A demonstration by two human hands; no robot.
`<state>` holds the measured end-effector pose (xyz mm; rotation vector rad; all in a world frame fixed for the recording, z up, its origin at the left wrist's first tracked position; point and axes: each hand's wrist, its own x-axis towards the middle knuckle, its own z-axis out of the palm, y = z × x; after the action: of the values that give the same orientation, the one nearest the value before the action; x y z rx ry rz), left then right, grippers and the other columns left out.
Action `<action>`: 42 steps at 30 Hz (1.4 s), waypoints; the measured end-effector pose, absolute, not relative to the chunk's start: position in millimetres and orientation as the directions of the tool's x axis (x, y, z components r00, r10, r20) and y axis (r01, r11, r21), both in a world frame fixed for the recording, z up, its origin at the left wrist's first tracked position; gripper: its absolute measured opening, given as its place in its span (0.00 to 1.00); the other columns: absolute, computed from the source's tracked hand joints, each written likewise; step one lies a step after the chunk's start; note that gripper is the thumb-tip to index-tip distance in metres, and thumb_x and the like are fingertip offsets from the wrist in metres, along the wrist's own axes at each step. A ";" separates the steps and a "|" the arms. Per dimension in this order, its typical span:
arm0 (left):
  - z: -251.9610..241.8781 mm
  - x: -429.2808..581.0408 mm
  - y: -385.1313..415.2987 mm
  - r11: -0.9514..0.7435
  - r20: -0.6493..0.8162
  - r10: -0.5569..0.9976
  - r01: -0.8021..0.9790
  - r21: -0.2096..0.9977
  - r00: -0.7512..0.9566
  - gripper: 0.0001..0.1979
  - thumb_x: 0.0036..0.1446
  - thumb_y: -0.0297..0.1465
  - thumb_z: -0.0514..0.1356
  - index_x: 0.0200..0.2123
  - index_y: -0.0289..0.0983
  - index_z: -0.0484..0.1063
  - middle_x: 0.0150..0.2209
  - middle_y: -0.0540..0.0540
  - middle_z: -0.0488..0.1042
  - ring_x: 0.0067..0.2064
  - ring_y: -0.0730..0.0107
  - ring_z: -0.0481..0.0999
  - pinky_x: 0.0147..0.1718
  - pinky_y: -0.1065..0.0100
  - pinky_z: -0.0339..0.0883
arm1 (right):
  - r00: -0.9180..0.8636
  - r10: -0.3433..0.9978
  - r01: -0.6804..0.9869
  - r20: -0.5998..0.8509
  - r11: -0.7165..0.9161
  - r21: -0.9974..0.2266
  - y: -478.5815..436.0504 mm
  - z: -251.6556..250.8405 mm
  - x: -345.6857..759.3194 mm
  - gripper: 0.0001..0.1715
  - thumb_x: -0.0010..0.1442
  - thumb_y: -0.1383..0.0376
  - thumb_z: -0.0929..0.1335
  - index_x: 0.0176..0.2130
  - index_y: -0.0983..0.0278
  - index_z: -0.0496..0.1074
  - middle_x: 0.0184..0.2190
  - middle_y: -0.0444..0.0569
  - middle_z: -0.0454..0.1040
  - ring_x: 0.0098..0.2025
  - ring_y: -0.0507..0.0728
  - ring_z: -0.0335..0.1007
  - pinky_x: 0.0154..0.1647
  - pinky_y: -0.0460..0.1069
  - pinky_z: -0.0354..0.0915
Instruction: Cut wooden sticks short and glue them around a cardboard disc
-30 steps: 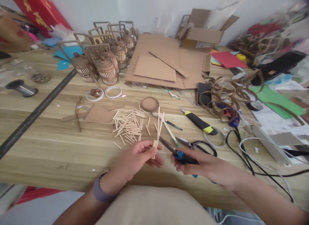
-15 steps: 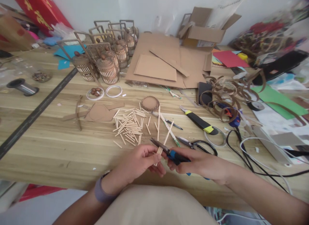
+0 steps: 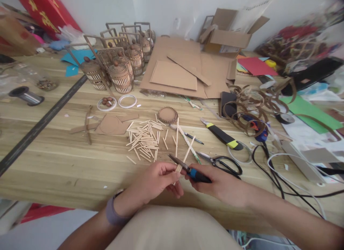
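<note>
My left hand (image 3: 154, 180) pinches a few thin wooden sticks (image 3: 185, 154) near their lower ends; the sticks point up and away over the table. My right hand (image 3: 219, 182) grips blue-handled cutting pliers (image 3: 188, 167), whose dark jaws are closed around the sticks just above my left fingers. A scattered pile of short cut sticks (image 3: 143, 140) lies on the wooden table (image 3: 67, 160) just beyond my left hand.
Black scissors (image 3: 223, 161), a yellow-black utility knife (image 3: 221, 135), a woven round base (image 3: 167, 115), cardboard sheets (image 3: 182, 69), small woven lanterns (image 3: 115, 71), curled brown strips (image 3: 252, 103), and cables (image 3: 285, 171) at right surround the work spot.
My right hand has brought the pliers leftward onto the sticks. The sticks have tilted from upright toward the right, and both hands have drawn together.
</note>
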<state>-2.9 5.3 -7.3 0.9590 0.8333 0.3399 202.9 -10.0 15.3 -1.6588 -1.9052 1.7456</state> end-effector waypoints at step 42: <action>-9.3 -5.5 8.7 0.447 -0.436 0.671 0.141 0.883 0.599 0.20 0.57 0.49 0.55 0.29 0.36 0.68 0.19 0.55 0.63 0.22 0.75 0.61 0.25 0.71 0.56 | -0.478 0.700 0.337 -0.530 -0.411 -0.847 -11.2 -0.5 196.4 0.14 0.49 0.66 0.66 0.39 0.63 0.67 0.33 0.44 0.68 0.35 0.53 0.62 0.35 0.48 0.59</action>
<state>-5.5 8.7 -9.3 1.0829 0.8993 0.3897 196.4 -11.2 -0.5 -1.4300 -1.5257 1.9714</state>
